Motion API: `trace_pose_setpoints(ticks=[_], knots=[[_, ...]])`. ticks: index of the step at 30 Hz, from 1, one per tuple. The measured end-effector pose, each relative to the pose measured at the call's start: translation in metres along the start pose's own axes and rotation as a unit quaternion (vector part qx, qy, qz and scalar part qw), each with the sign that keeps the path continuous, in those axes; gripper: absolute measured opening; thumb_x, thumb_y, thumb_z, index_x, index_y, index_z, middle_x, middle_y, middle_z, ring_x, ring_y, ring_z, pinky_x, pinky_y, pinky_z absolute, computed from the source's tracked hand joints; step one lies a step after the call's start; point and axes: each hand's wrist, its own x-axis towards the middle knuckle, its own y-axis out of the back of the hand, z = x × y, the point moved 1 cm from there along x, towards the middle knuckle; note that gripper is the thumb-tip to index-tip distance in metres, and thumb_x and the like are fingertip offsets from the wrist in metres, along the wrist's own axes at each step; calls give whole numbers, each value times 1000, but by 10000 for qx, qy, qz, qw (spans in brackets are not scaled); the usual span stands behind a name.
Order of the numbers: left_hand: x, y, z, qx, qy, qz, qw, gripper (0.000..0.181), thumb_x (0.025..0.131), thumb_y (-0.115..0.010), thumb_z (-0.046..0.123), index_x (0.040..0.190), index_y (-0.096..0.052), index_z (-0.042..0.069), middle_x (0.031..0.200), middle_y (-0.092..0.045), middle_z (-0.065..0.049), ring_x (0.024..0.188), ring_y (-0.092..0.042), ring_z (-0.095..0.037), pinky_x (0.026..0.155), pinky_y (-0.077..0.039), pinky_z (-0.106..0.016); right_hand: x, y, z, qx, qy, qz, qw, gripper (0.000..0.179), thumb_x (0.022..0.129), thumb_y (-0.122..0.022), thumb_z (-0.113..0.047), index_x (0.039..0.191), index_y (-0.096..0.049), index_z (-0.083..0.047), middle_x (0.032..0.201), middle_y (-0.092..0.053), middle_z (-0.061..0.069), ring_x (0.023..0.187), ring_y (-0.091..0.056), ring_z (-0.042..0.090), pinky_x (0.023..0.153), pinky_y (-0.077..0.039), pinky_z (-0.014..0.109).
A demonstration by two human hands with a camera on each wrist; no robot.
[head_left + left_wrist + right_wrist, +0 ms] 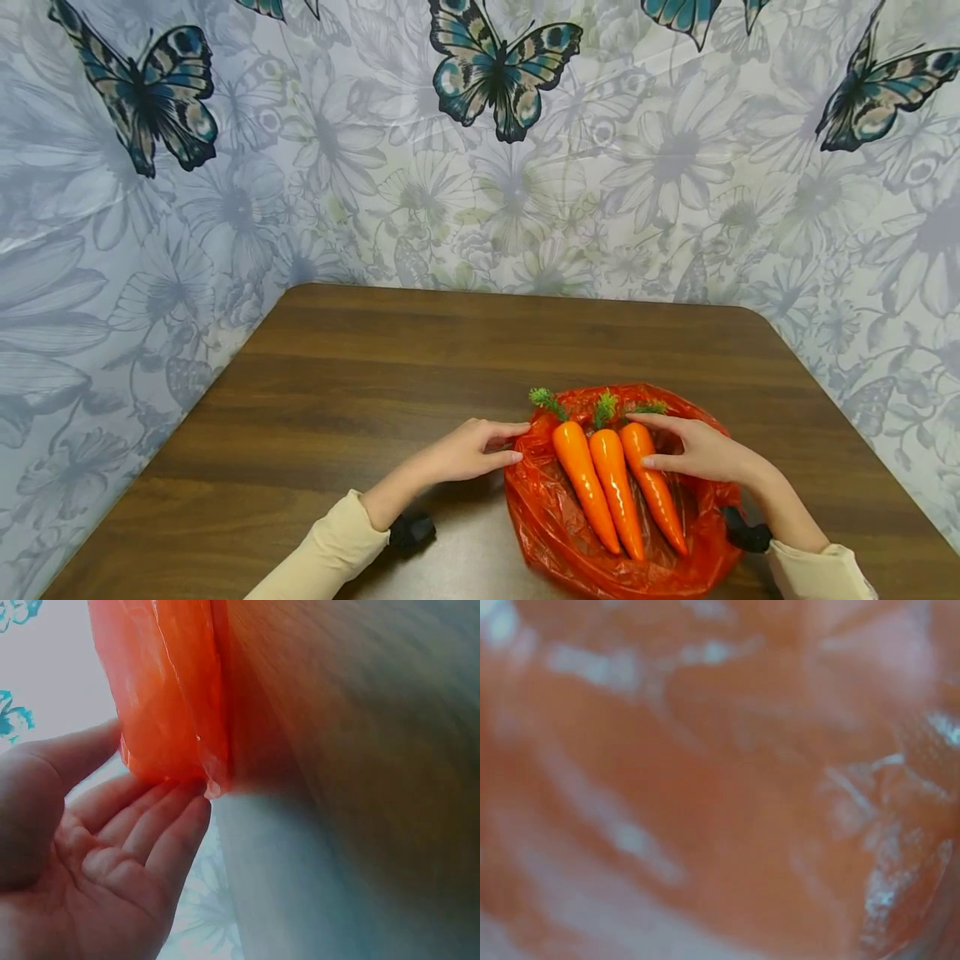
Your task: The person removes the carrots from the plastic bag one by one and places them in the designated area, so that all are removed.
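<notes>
Three glossy orange carrots point(617, 487) with green tops lie side by side on a crumpled red plastic bag point(543, 533), spread in a round shape with its rim bunched up. My left hand point(468, 450) is at the bag's left edge, fingers extended and thumb apart. In the left wrist view, the fingertips touch the lower edge of the red plastic point(169, 697). My right hand point(701, 446) reaches over the bag from the right. Its fairly straight fingers and thumb touch the upper part of the rightmost carrot point(660, 496). Blurred red plastic point(705, 787) fills the right wrist view.
The brown wooden table point(360, 358) extends behind and to the left of the bag. Behind it hangs a floral cloth point(337, 167) with butterflies. Black wrist devices point(412, 533) sit below both hands; the right one touches or nearly touches the bag's rim.
</notes>
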Motion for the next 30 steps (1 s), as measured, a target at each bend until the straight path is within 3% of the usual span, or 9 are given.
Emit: trace_pose_setpoints(ticks=[3,7,20,30], knots=[[1,-2,0,-32,30,102,9999,43,92,-61,14,132,-52,0,128,-55,-11,113,-52,-14,93,-41,-25,1,-2,1,205,33,-20,9998,59,89,-66,-27,136,-44,1,117,-57,15,87,-60,14,68,-51,32],[0,-2,0,-167,95,206,9996,41,91,-62,8,130,-54,-1,126,-56,-13,111,-55,-15,90,-43,-23,2,-5,3,323,125,20,9994,57,89,-66,-24,135,-44,3,109,-59,11,81,-59,10,65,-51,29],[0,-3,-1,-479,168,281,9983,41,88,-62,-2,128,-54,-4,127,-54,-18,109,-56,-22,86,-46,-25,11,-11,-3,144,-223,399,9988,57,85,-69,-31,131,-50,-2,115,-59,15,86,-61,18,68,-51,30],[1,-5,-2,-627,234,285,9973,42,88,-62,-2,129,-55,-3,128,-53,-18,110,-56,-20,86,-46,-24,14,-15,-4,777,-291,392,9958,51,88,-68,-22,130,-47,0,117,-56,16,93,-58,26,72,-50,33]])
